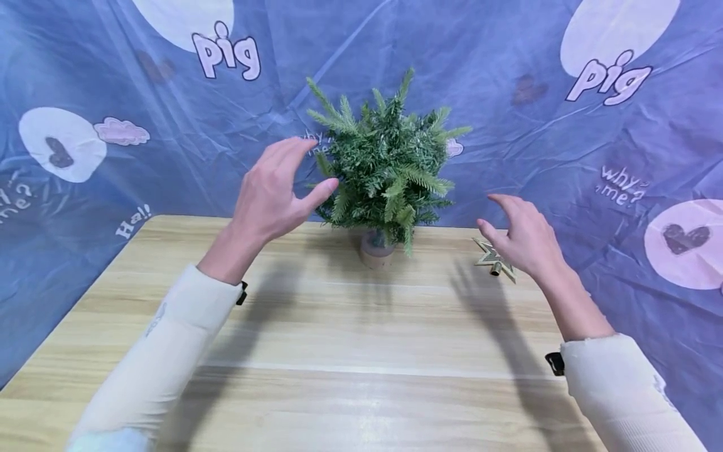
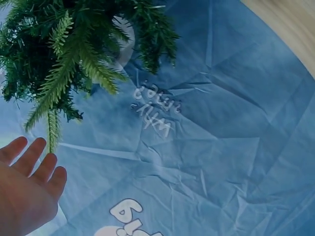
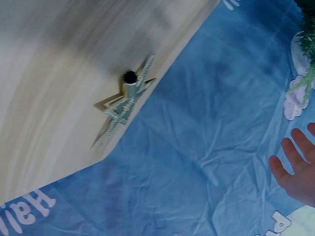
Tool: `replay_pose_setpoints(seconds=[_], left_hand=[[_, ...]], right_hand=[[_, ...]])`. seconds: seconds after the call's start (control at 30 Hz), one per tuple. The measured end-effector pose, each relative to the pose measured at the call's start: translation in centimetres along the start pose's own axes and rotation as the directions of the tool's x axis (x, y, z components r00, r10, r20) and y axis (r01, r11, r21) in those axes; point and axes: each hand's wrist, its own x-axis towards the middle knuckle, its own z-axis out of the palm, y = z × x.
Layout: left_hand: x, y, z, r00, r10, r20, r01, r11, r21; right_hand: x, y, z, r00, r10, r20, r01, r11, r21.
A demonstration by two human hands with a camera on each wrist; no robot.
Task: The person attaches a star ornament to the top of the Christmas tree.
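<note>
A small green artificial fir tree [image 1: 386, 169] stands in a tan pot [image 1: 375, 250] at the far middle of the wooden table [image 1: 339, 339]. My left hand [image 1: 277, 188] is raised beside the tree's left side, fingers spread and straight, thumb tip close to the branches [image 2: 69, 64]; it holds nothing. My right hand [image 1: 522, 235] hovers open to the right of the tree, just above a glittery gold star topper [image 1: 496, 260] that lies flat on the table. The star [image 3: 125, 98] shows its hollow socket near the table edge.
A blue printed cloth [image 1: 565, 144] with "pig" lettering and hearts hangs behind and around the table. The table's far edge runs just behind the pot and star. Both white sleeves reach in from the near corners.
</note>
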Motion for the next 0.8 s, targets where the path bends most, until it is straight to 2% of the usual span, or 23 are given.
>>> replay_pose_setpoints(seconds=[0.1, 0.47, 0.67, 0.8], left_hand=[[0.4, 0.3, 0.2, 1.000, 0.019, 0.011, -0.019, 1.000, -0.011], [0.9, 0.7, 1.0, 0.998, 0.057, -0.007, -0.057, 0.998, -0.021], [1.4, 0.5, 1.3, 0.995, 0.093, -0.039, -0.094, 0.995, -0.025], [1.8, 0.7, 1.3, 0.994, 0.103, -0.028, -0.104, 0.994, -0.037]], right_hand=[[0.0, 0.6, 0.3, 0.998, 0.019, 0.052, -0.019, 1.000, 0.001], [-0.7, 3.2, 0.7, 0.992, 0.070, 0.107, -0.071, 0.997, 0.009], [-0.8, 4.4, 0.8, 0.991, 0.083, 0.103, -0.084, 0.996, 0.007], [-0.9, 5.0, 1.0, 0.992, 0.089, 0.094, -0.090, 0.996, 0.011]])
